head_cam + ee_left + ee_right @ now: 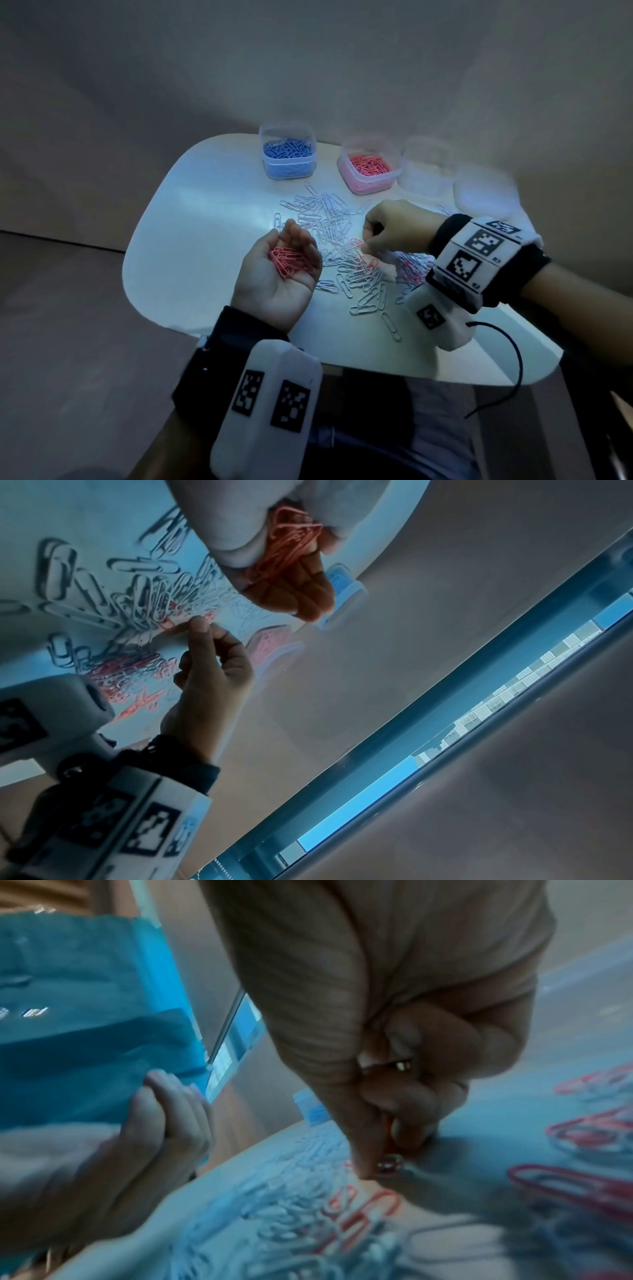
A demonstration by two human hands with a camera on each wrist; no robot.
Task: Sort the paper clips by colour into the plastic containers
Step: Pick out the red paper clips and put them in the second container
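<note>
My left hand [290, 247] is palm up above the white table [198, 246], its fingers cupped round a bunch of pink paper clips [289, 262]; the left wrist view shows the same bunch [291, 542]. My right hand [366, 245] reaches down with curled fingers and pinches a pink clip [388, 1134] between thumb and forefinger at the edge of the loose pile. White clips [329, 219] lie spread across the table's middle. A mixed pink and white heap [411, 269] sits under my right wrist. At the back stand a container of blue clips [287, 154] and one of pink clips [368, 168].
Two clear containers [428, 168] [486, 192] stand to the right of the pink one; their insides are blurred. A black cable [513, 370] hangs from my right wrist band over the table's near edge. Bare tabletop lies to the left of the pile.
</note>
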